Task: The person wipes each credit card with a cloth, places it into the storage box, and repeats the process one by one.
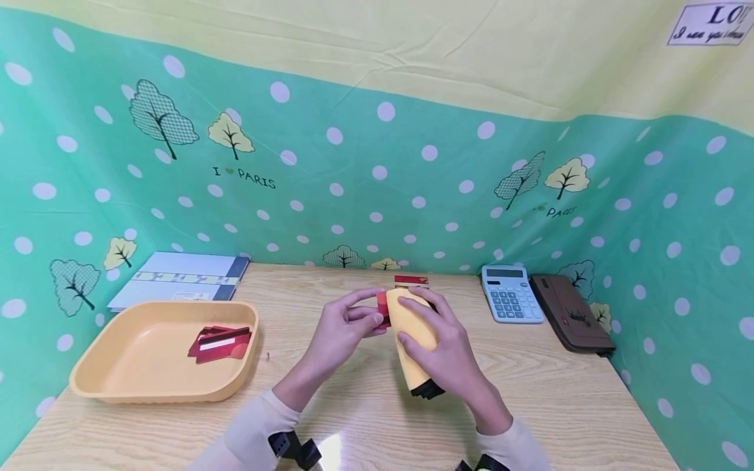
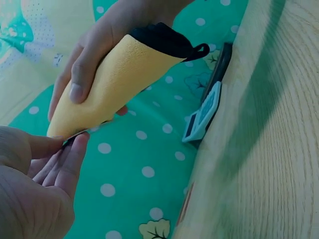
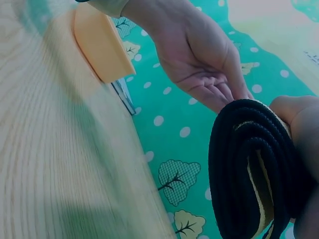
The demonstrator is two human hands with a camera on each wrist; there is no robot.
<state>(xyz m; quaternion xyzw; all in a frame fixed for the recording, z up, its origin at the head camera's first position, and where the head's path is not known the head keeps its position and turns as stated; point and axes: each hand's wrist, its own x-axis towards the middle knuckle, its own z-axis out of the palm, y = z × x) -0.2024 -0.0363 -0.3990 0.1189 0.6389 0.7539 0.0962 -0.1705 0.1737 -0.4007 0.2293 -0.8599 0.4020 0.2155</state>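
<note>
Above the middle of the table my right hand grips a rolled yellow cloth with black edging. Its black hem shows layered folds in the right wrist view, and a small black loop sticks out in the left wrist view. My left hand pinches a red card between thumb and fingers, right against the cloth's upper end. Most of that card is hidden by fingers and cloth. Another red card lies on the table behind the hands.
At the left stands a peach plastic basin holding several red cards. Behind it lies a pale blue folder. A light blue calculator and a brown zipped wallet lie at the right. A polka-dot curtain borders the wooden table.
</note>
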